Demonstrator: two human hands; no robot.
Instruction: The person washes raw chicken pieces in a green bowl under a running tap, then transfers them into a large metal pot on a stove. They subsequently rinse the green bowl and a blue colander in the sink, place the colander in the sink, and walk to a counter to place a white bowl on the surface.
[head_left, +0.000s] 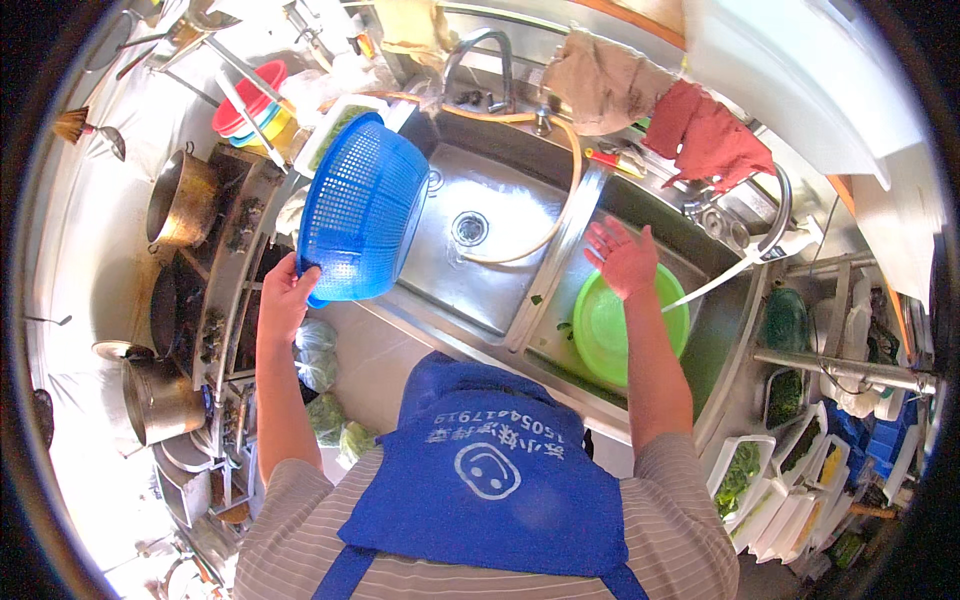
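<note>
My left hand (289, 296) grips the rim of a blue plastic colander (364, 214), which is tilted on its side at the left edge of the double steel sink. My right hand (621, 255) has its fingers spread and holds nothing, above the far rim of a light green plastic basin (600, 326). That basin sits in the right sink compartment. Water runs from the right faucet (780, 214) towards the basin. A pale hose (574, 187) curves into the left compartment (495, 202), near its drain (470, 228). Bits of green leaf lie beside the basin.
A brown cloth (604, 79) and a red cloth (709, 139) lie behind the sink. The left faucet (480, 49) arches over the back edge. A stove with metal pots (184, 199) stands at left. White trays of greens (742, 476) are at lower right. Bagged vegetables (315, 349) lie below the colander.
</note>
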